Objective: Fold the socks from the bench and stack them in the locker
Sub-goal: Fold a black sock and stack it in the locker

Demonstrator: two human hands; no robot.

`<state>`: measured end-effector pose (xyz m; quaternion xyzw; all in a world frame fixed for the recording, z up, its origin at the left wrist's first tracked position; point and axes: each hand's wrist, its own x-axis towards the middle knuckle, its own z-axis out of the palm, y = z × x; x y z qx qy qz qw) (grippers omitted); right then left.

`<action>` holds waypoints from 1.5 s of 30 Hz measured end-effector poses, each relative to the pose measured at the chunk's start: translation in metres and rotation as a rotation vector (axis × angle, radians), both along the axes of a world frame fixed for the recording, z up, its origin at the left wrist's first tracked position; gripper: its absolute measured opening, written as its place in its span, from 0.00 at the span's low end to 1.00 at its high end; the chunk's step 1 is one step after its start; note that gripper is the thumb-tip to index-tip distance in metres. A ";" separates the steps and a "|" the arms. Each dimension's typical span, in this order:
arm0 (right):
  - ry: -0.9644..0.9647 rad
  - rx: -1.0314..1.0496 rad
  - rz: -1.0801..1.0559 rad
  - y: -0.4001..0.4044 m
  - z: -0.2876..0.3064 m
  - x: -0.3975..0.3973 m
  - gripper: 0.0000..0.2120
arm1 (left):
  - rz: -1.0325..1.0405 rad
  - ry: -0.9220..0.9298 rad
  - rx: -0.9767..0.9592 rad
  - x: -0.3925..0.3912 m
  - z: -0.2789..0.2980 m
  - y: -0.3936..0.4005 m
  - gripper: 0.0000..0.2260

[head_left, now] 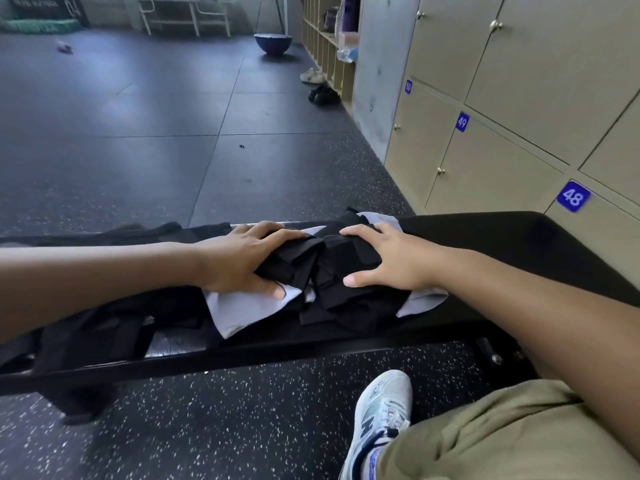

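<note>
Both hands are down on the heap of socks (322, 268) in the middle of the surface (502, 233). Left hand (242, 259) curls its fingers and thumb round a bunch of black fabric; right hand (388, 259) lies spread and flat, pressing the pile. Pale grey pieces (249, 311) show under the black ones, and more dark fabric (100, 337) trails off to the left, part of it hanging over the near edge. By my judgement this is the sorting or gathering step, with no folded stack visible yet. Next comes pulling one pair free and flattening it. Bare room lies to the right of the heap. Lockers (495, 161) beyond all look closed, so one needs opening.
</note>
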<state>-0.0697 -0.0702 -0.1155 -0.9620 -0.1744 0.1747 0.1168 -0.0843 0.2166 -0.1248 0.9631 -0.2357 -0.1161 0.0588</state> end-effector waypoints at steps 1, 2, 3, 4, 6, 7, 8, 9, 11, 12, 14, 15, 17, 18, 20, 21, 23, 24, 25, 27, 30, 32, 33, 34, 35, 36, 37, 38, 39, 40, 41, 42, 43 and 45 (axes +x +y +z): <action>0.003 0.010 -0.006 -0.006 0.000 0.000 0.40 | -0.003 -0.006 -0.011 0.001 -0.002 -0.004 0.44; 0.006 0.018 -0.011 -0.011 0.000 -0.001 0.40 | -0.006 -0.013 -0.018 0.001 -0.004 -0.008 0.44; 0.009 0.021 -0.017 -0.016 0.000 -0.001 0.40 | -0.010 -0.018 -0.022 0.002 -0.006 -0.013 0.44; 0.011 0.021 -0.022 -0.022 0.000 -0.001 0.40 | -0.012 -0.024 -0.024 0.003 -0.007 -0.018 0.44; 0.019 0.021 -0.037 -0.034 0.000 0.000 0.39 | -0.013 -0.025 -0.029 0.006 -0.010 -0.030 0.44; 0.024 0.022 -0.049 -0.042 0.000 0.001 0.39 | -0.018 -0.022 -0.033 0.007 -0.012 -0.038 0.43; 0.030 0.023 -0.062 -0.049 0.000 0.001 0.39 | -0.026 -0.020 -0.038 0.009 -0.013 -0.046 0.43; 0.033 0.021 -0.076 -0.057 0.000 0.001 0.39 | -0.032 -0.018 -0.043 0.012 -0.014 -0.054 0.43; 0.037 0.012 -0.103 -0.073 0.001 0.002 0.40 | -0.043 -0.013 -0.052 0.016 -0.015 -0.072 0.42; 0.038 0.005 -0.117 -0.082 0.001 0.002 0.40 | -0.049 -0.012 -0.055 0.017 -0.015 -0.082 0.42; 0.038 -0.012 -0.144 -0.099 0.001 0.003 0.40 | -0.058 -0.011 -0.063 0.021 -0.015 -0.103 0.42; 0.033 -0.022 -0.156 -0.109 0.001 0.004 0.40 | -0.061 -0.011 -0.065 0.023 -0.016 -0.113 0.42; 0.021 -0.041 -0.184 -0.128 -0.002 0.006 0.40 | -0.068 -0.018 -0.065 0.026 -0.016 -0.134 0.42; 0.018 -0.046 -0.200 -0.137 -0.003 0.007 0.41 | -0.070 -0.025 -0.062 0.028 -0.017 -0.144 0.42; 0.017 -0.056 -0.233 -0.155 -0.007 0.009 0.41 | -0.068 -0.039 -0.058 0.030 -0.016 -0.165 0.42; 0.019 -0.064 -0.250 -0.164 -0.008 0.011 0.40 | -0.068 -0.043 -0.058 0.031 -0.016 -0.175 0.42; 0.020 -0.087 -0.280 -0.180 -0.009 0.012 0.41 | -0.073 -0.049 -0.063 0.033 -0.015 -0.193 0.41; 0.017 -0.103 -0.292 -0.187 -0.009 0.012 0.41 | -0.075 -0.051 -0.066 0.034 -0.016 -0.201 0.41; 0.013 -0.122 -0.301 -0.193 -0.008 0.012 0.41 | -0.076 -0.054 -0.067 0.036 -0.016 -0.209 0.41; 0.002 -0.151 -0.324 -0.205 -0.006 0.012 0.42 | -0.075 -0.059 -0.065 0.039 -0.018 -0.225 0.40; -0.011 -0.166 -0.360 -0.224 -0.006 0.012 0.42 | -0.074 -0.060 -0.072 0.045 -0.020 -0.250 0.40; -0.013 -0.178 -0.385 -0.237 -0.007 0.014 0.42 | -0.079 -0.058 -0.078 0.048 -0.021 -0.266 0.41; -0.016 -0.187 -0.397 -0.243 -0.007 0.016 0.42 | -0.082 -0.057 -0.080 0.050 -0.021 -0.274 0.41; -0.021 -0.194 -0.407 -0.249 -0.007 0.017 0.42 | -0.083 -0.056 -0.084 0.051 -0.021 -0.281 0.41; -0.026 -0.195 -0.416 -0.255 -0.007 0.017 0.42 | -0.081 -0.054 -0.088 0.053 -0.022 -0.288 0.41; -0.029 -0.190 -0.427 -0.260 -0.007 0.018 0.42 | -0.080 -0.054 -0.091 0.054 -0.022 -0.294 0.42; -0.028 -0.185 -0.442 -0.266 -0.007 0.018 0.42 | -0.079 -0.053 -0.092 0.055 -0.022 -0.300 0.41; -0.029 -0.183 -0.458 -0.271 -0.007 0.018 0.42 | -0.076 -0.053 -0.091 0.056 -0.022 -0.306 0.41; -0.033 -0.184 -0.476 -0.277 -0.007 0.017 0.42 | -0.070 -0.054 -0.089 0.057 -0.021 -0.311 0.41; -0.041 -0.185 -0.496 -0.282 -0.007 0.016 0.42 | -0.062 -0.055 -0.088 0.057 -0.021 -0.316 0.40; -0.053 -0.187 -0.514 -0.286 -0.007 0.015 0.42 | -0.056 -0.056 -0.087 0.057 -0.022 -0.321 0.40; -0.066 -0.192 -0.530 -0.290 -0.007 0.014 0.42 | -0.051 -0.058 -0.086 0.057 -0.022 -0.325 0.39; -0.076 -0.198 -0.544 -0.293 -0.007 0.013 0.42 | -0.048 -0.062 -0.086 0.057 -0.022 -0.329 0.39; -0.094 -0.189 -0.563 -0.298 -0.007 0.011 0.43 | -0.049 -0.074 -0.087 0.056 -0.023 -0.335 0.39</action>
